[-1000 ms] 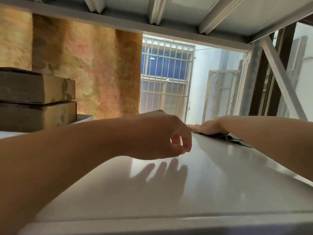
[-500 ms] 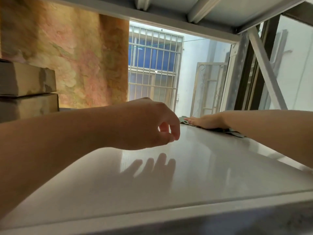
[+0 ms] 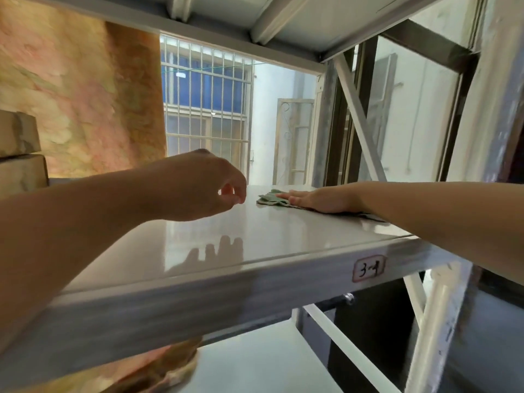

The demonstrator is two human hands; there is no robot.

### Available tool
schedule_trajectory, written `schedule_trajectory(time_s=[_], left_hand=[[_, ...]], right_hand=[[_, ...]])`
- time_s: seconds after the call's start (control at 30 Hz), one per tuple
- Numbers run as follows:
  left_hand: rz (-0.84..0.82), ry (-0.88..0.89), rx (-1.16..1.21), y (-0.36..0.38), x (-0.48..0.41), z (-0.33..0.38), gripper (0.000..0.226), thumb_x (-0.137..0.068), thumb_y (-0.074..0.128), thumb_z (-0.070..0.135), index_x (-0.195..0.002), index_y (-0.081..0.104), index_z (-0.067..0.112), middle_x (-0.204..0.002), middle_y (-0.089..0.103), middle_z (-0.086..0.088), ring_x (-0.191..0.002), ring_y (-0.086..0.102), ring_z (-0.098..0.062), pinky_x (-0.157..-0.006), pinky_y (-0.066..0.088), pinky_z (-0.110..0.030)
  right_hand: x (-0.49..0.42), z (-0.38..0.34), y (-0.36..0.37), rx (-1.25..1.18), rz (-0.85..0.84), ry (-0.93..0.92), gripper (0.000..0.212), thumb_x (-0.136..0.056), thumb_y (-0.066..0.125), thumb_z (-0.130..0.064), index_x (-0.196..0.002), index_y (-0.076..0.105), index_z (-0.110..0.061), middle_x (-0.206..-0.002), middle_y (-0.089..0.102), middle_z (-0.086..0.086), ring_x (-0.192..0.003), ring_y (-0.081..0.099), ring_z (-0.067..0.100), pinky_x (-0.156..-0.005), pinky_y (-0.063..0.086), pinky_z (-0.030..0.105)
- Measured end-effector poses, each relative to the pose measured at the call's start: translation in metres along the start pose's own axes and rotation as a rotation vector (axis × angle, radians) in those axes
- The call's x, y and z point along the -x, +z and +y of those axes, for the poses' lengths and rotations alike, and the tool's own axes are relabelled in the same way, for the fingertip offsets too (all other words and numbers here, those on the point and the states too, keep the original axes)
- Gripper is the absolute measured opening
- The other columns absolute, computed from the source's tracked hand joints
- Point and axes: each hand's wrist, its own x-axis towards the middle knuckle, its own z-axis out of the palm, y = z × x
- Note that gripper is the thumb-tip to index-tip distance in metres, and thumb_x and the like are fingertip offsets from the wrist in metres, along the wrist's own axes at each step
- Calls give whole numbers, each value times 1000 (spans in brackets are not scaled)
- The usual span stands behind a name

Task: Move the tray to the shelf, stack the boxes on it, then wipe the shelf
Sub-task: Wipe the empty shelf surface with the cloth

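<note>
Nearest, the shelf (image 3: 215, 245) edge carries a label (image 3: 368, 268) at 5 o'clock. Above its glossy top hovers the left hand (image 3: 198, 188), grip loosely curled and holding nothing. Farther, at 2 o'clock, the right hand (image 3: 320, 198) lies flat, grip spread, pressing a green cloth (image 3: 269, 198) onto the shelf. At 9 o'clock two boxes (image 3: 19, 157) sit stacked; the tray is not discernible. Stacking appears done; wiping is under way.
</note>
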Motion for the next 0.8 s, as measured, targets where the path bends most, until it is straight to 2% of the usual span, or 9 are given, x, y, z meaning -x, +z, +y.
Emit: schedule_trajectory(time_s=[0.07, 0.13, 0.23, 0.37, 0.5, 0.6, 0.67, 0.8], left_hand=[[48, 35, -4, 1, -2, 3, 22, -90, 58, 23, -108, 70, 22, -98, 68, 13, -61, 47, 9, -73, 37, -7], [68, 57, -7, 2, -1, 8, 21, -90, 58, 21, -108, 70, 20, -96, 67, 11, -59, 45, 11, -72, 36, -7], [23, 76, -1, 4, 2, 16, 22, -91, 58, 20, -109, 70, 19, -100, 70, 8, -64, 49, 5, -73, 37, -6], [-25, 71, 61, 4, 4, 30, 22, -91, 56, 23, -110, 69, 22, -95, 63, 16, -64, 51, 10, -61, 34, 2], [-20, 63, 171, -2, 4, 40, 21, -90, 58, 23, -108, 70, 22, -93, 62, 17, -69, 54, 8, -64, 38, 0], [-34, 54, 205, -4, 8, 44, 20, -90, 58, 25, -107, 69, 25, -93, 63, 17, -73, 58, 2, -64, 38, -1], [-38, 67, 200, -5, 8, 46, 20, -91, 56, 26, -107, 69, 27, -91, 60, 21, -74, 58, 2, -60, 39, -1], [-28, 102, 183, -8, 6, 47, 21, -91, 55, 27, -107, 68, 29, -80, 52, 32, -69, 56, 7, -56, 40, 3]], right_hand=[[15, -3, 5, 11, -29, -38, 60, -89, 17, -69, -146, 13, -50, -159, 12, -8, -147, 11, 19, -118, 3, 46], [28, -1, 10, 28, -22, -90, 53, -93, 17, -64, -144, 14, -52, -159, 13, -8, -146, 12, 19, -118, 4, 46], [52, -4, 18, 13, -44, -98, 48, -95, 16, -61, -143, 13, -55, -159, 11, -9, -146, 11, 19, -118, 4, 47], [85, -10, 24, 11, -58, -135, 48, -96, 16, -58, -144, 8, -54, -160, 4, -14, -147, 8, 17, -118, 2, 47], [117, -15, 29, -33, -71, -184, 45, -99, 18, -49, -143, 10, -54, -158, -1, -19, -146, 1, 12, -118, -2, 44], [131, -15, 33, -51, -76, -223, 48, -93, 19, -54, -140, 12, -58, -157, -3, -24, -145, -5, 8, -118, -3, 43], [134, -13, 36, -59, -59, -245, 50, -90, 19, -57, -139, 13, -60, -156, -2, -25, -145, -3, 7, -119, 1, 42], [123, -9, 35, -61, -10, -219, 46, -98, 19, -48, -143, 12, -53, -158, 3, -18, -145, 8, 10, -118, 9, 38]])
